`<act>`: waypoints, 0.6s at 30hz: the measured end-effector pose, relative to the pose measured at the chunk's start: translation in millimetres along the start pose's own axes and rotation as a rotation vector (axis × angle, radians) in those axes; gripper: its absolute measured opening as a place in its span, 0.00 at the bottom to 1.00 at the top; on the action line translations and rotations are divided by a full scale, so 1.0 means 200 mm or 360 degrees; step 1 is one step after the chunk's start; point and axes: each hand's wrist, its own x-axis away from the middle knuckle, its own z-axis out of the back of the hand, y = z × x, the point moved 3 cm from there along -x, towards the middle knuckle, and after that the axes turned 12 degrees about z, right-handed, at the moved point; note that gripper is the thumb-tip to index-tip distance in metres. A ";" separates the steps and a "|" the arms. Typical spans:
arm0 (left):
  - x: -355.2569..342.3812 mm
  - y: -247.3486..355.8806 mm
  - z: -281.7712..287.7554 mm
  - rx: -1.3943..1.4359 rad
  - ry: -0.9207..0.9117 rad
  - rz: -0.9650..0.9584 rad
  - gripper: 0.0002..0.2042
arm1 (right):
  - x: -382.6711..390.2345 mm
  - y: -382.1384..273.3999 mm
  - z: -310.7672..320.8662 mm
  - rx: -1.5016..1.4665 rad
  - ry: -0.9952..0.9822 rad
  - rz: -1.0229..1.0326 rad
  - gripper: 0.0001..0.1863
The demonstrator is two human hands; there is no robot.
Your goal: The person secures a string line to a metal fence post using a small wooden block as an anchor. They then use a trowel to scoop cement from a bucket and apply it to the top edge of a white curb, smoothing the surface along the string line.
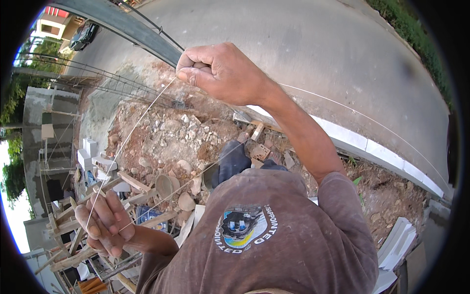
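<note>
We count one left hand [108,229], one right hand [220,68], three visible stretches of white string [114,161], one brown T-shirt [313,230], one dark car [84,36], one blue bucket [148,215] and one perforated brick [260,152].

Single head view: wide fisheye worn up top, facing steeply down over the person's shirt [293,206] at lower centre. Right hand [215,71], upper centre, and left hand [105,223], lower left, sit close; road [333,54] farther off, upper right. Left edge reaches sky [14,196]; dark rim rounds the corners.
</note>
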 end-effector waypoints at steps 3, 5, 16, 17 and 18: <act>-0.05 0.13 0.07 0.0255 -0.0146 -0.0203 0.07 | -0.05 0.02 0.04 0.0113 0.0079 -0.0003 0.11; -0.08 0.13 0.19 0.0042 -0.0519 -0.0155 0.06 | -0.10 0.08 0.10 0.0324 0.0124 -0.0015 0.11; -0.10 -1.13 0.47 -0.1614 -0.0895 0.1299 0.10 | -0.08 0.69 0.08 0.0500 -0.0014 -0.0499 0.12; -0.12 -1.17 0.54 -0.1642 -0.0775 0.1274 0.10 | -0.06 0.71 0.06 0.0479 -0.0063 -0.0568 0.12; -0.15 -1.22 0.61 -0.1663 -0.0666 0.1238 0.10 | -0.04 0.74 0.05 0.0466 -0.0119 -0.0618 0.12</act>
